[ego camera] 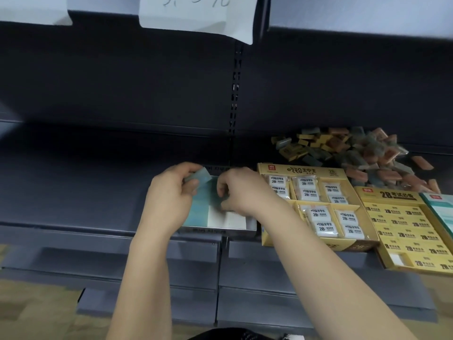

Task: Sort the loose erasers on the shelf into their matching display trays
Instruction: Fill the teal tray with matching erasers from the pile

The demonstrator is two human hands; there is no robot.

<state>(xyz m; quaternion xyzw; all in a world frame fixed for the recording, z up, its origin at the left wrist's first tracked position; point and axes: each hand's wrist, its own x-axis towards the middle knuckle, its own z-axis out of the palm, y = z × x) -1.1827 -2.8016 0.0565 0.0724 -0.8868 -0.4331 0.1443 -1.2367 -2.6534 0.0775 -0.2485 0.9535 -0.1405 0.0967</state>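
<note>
- Nearest: two bare forearms reaching over the front edge of the dark shelf point(73, 192).
- Left hand point(169, 200): thumb and fingertips pinching a pale green eraser point(199, 176), held tilted just above the back left corner of the grey tray point(235, 231).
- Right hand point(242, 190): fingers curled down into the same tray, tips on a dark eraser point(221, 201); too blurred to tell whether pinched or only touched.
- Inside the grey tray: teal erasers point(200, 212) packed along the left side, bare white floor to the right.
- Just right of it: a yellow tray point(301, 171) of white-wrapped 2B erasers point(318, 214), set in compartments.
- Further right: a second yellow tray point(389, 195) filled with yellow 2B erasers, then a teal box point(441, 209) cut off by the frame edge.
- Behind both yellow trays: a heap of loose erasers point(355, 155), green, orange and yellow, lying at the back of the shelf.
- Farthest, overhead: a white paper label point(196, 18) hanging from the upper shelf.
</note>
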